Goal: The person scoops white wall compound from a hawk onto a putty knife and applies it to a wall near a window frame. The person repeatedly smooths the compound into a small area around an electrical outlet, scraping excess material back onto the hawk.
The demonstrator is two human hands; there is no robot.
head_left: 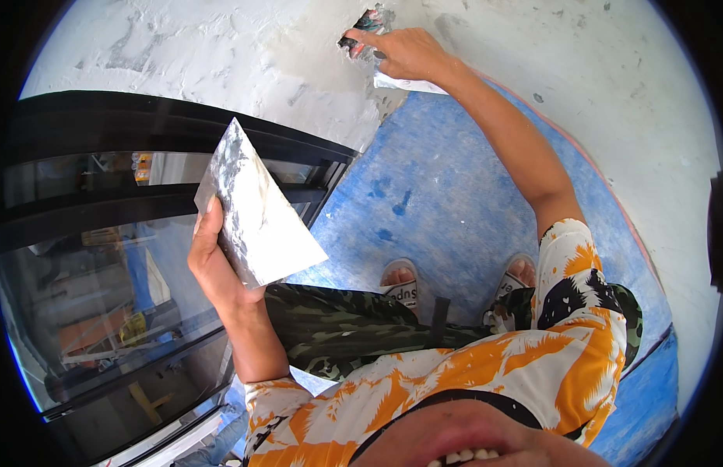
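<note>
White paste is coating a flat, silvery plate, which the left hand is clamping at its edge beside the black window frame. The right hand is gripping a dark-handled scraper, its index finger lying over a ragged hole in the white wall. Both sandals are bearing dark lettering across their straps.
</note>
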